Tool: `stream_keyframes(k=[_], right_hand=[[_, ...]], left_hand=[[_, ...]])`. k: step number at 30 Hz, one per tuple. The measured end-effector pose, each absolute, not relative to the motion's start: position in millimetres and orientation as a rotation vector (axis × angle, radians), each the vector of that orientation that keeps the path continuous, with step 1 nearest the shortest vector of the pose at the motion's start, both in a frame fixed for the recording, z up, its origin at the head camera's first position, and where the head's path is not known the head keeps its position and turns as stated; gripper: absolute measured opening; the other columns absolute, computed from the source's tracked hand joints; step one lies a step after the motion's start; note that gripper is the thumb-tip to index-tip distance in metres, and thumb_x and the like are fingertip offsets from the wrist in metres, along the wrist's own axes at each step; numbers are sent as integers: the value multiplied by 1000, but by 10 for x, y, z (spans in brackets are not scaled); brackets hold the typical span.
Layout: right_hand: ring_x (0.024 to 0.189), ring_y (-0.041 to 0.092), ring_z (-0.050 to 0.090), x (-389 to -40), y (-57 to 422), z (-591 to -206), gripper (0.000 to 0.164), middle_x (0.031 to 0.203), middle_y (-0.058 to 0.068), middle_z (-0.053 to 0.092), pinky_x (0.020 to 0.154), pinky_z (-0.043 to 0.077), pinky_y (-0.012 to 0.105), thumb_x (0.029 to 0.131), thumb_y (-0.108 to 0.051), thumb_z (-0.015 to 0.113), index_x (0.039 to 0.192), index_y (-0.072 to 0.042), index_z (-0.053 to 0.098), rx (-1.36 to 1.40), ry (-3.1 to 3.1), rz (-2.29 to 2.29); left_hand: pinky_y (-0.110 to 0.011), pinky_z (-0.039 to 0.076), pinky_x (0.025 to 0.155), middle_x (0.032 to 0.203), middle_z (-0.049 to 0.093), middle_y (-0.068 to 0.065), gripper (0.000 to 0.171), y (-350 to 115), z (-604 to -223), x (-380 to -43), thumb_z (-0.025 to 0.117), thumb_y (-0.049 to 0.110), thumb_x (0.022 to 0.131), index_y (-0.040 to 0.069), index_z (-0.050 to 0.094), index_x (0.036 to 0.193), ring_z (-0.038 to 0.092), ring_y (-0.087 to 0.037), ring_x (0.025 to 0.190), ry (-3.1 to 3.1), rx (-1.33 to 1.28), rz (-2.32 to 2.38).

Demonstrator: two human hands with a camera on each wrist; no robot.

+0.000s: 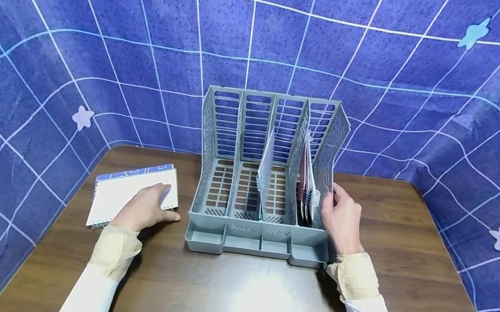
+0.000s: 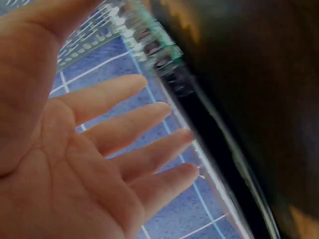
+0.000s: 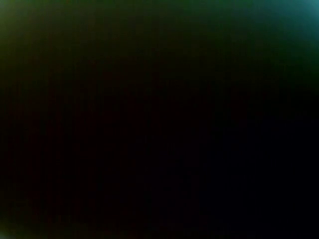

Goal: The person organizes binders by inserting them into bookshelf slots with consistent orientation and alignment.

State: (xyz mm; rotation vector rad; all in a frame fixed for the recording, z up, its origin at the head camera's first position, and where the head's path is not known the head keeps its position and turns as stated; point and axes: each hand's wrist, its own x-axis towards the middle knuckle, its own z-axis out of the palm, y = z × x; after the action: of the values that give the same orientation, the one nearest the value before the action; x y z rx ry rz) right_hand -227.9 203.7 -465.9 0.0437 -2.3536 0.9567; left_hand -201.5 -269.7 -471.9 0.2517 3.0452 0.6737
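Observation:
A small stack of spiral notebooks (image 1: 129, 195), with a white top and a blue-patterned edge behind, lies on the table at the left. Over its right part is my left hand (image 1: 144, 208), thumb spread to the right; in the left wrist view its fingers (image 2: 134, 124) are nearly straight, tips at the notebook edge. At centre stands a grey file organizer (image 1: 254, 228) with several upright slots. My right hand (image 1: 343, 217) grips the organizer's right side wall near the front. The right wrist view is almost black.
One thin notebook (image 1: 265, 171) stands upright in the organizer, leaning slightly. Several more spiral notebooks (image 1: 307, 185) stand in its rightmost slot. Shallow trays run along the organizer's front. A blue patterned cloth (image 1: 267, 36) hangs behind and beside the wooden table (image 1: 192, 292).

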Motion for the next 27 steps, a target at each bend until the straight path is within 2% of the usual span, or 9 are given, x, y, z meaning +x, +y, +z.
stream_keyframes(k=[5,11,16,19,21,23,27], right_hand=[[71,36,67,-2287,2028,-4667,31,88,8,75,67,50,56,92,-15,56,118,-10,71,36,-2365,961],[71,36,67,-2289,2025,-4664,31,87,8,75,67,50,55,92,-15,56,118,-9,71,37,-2366,961],[71,36,67,-2286,2027,-4667,31,87,8,75,66,51,55,92,-15,57,118,-8,71,37,-2362,959],[71,36,67,-2284,2027,-4671,31,87,8,75,67,51,55,91,-15,57,118,-9,72,33,-2361,955],[72,36,68,-2286,2028,-4674,31,87,8,75,67,50,56,91,-15,56,118,-9,72,37,-2357,952],[73,37,68,-2287,2027,-4674,31,87,8,75,67,50,56,91,-15,57,118,-9,72,38,-2352,950],[72,37,68,-2285,2023,-4674,31,87,8,75,66,50,56,91,-15,57,117,-9,72,33,-2348,947]], left_hand=[[-58,34,107,140,51,-28,85,-2748,-4746,-2000,86,32,71,-6,50,138,45,-46,128,3035,218,639],[-60,39,102,141,50,-27,76,-2789,-4745,-1999,83,31,75,-1,54,138,49,-46,124,2995,187,620],[-60,39,102,140,49,-31,71,-2809,-4728,-2021,80,26,77,-6,55,135,49,-49,124,2990,214,579],[-59,41,101,135,54,-30,66,-2829,-4711,-2026,79,24,75,-6,60,130,52,-48,121,2997,209,576],[-57,45,96,127,62,-26,57,-2838,-4691,-2024,78,23,74,-3,66,123,59,-42,112,3015,213,592],[-53,50,88,114,69,-20,45,-2843,-4669,-2021,77,21,73,2,74,113,64,-33,96,3038,212,617],[-48,53,73,94,75,-7,22,-2844,-4622,-2016,75,19,73,12,80,94,60,-19,73,3089,231,629]])
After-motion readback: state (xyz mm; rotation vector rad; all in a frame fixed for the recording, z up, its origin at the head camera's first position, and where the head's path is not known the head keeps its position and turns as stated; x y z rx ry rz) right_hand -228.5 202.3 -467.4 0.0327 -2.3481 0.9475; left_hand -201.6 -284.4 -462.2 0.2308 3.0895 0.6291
